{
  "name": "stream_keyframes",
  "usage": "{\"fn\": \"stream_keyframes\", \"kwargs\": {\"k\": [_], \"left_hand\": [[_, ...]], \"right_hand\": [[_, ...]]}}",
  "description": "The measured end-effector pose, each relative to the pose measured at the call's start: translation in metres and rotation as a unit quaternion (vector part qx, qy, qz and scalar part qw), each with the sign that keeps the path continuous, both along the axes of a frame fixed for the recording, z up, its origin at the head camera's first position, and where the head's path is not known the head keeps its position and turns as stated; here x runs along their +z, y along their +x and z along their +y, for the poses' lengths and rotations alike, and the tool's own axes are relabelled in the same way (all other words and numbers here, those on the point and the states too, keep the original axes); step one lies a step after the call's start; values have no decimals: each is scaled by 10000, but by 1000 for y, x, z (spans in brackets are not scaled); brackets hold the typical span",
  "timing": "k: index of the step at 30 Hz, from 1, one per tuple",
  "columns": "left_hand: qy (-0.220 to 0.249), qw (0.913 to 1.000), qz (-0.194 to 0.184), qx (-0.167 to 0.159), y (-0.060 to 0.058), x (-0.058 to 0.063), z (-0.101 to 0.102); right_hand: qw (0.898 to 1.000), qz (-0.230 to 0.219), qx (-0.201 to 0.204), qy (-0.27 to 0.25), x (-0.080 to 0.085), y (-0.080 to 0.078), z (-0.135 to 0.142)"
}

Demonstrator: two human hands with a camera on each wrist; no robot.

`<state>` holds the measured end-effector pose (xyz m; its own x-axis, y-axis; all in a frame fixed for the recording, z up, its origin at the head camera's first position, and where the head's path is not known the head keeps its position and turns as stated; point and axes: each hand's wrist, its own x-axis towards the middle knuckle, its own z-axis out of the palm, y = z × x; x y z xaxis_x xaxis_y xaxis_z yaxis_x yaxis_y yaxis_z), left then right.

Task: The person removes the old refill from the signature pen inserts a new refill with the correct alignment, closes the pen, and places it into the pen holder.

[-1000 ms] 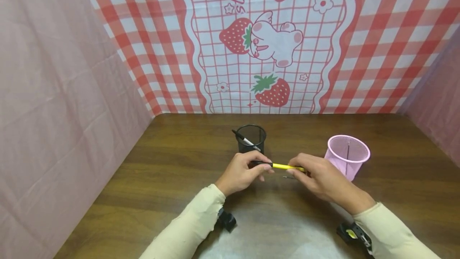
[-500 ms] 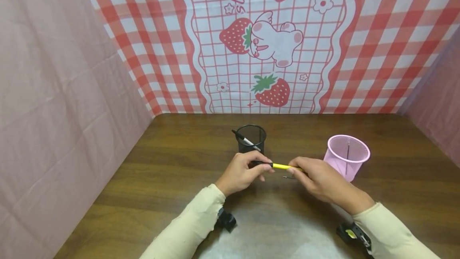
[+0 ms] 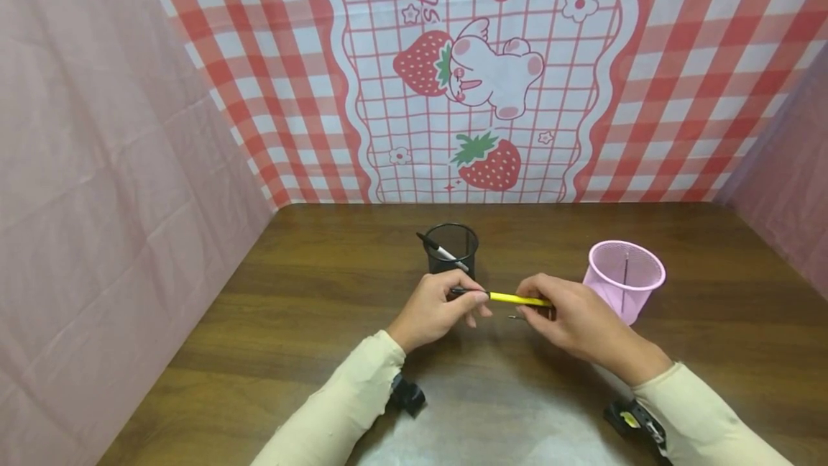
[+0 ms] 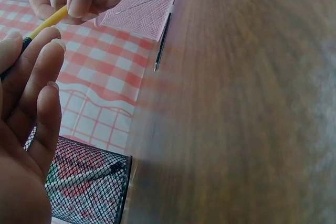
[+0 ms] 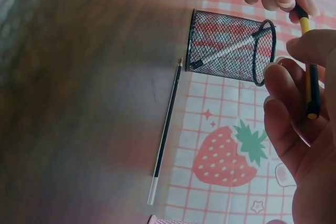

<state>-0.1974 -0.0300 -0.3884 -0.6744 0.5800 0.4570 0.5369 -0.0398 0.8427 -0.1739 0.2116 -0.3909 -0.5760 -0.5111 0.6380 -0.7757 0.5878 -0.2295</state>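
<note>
Both hands hold one yellow-and-black pen (image 3: 517,299) level above the table. My left hand (image 3: 436,315) pinches its black end between thumb and fingers, the other fingers loosely bent. My right hand (image 3: 576,318) pinches the yellow barrel, and in the right wrist view the pen's black rear end (image 5: 313,98) sticks out past the thumb. A clear ink refill (image 5: 169,121) with dark ink and a metal tip lies on the table beneath; the right hand hides most of it in the head view.
Behind the left hand stands a black mesh cup (image 3: 453,243) with a black-and-white pen (image 3: 443,252) leaning in it. To the right is a pink mesh cup (image 3: 626,272) holding a thin dark stick. A checked strawberry cloth (image 3: 485,78) hangs behind the wooden table (image 3: 291,308).
The right hand's fingers have shifted slightly on the pen, so more of the yellow barrel shows. The left hand keeps its hold almost unmoved.
</note>
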Motion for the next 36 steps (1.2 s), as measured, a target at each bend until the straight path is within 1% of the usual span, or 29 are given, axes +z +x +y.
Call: {"fn": "stream_keyframes", "kwargs": {"k": [4,9,16,21,23,27,29,36], "left_hand": [[-19,10000,59,45,0,0,0],[-44,9999,90,56,1,0,1],[-45,10000,38,-14,2,2,0],[-46,10000,24,-47,3,2,0],[-43,10000,25,-58,3,2,0],[-32,10000,20,-77,3,3,0],[-28,10000,24,-79,2,3,0],[-36,10000,-15,-67,2,2,0]], "right_hand": [[10000,92,0,-18,-1,0,0],[10000,68,8,-43,-1,1,0],[10000,35,71,-58,0,1,0],[9997,164,143,-78,-1,1,0],[9998,127,137,-41,-1,1,0],[9998,-180,23,110,0,3,1],[9995,-258,-25,178,0,3,1],[9989,-409,-85,212,-1,4,-1]]}}
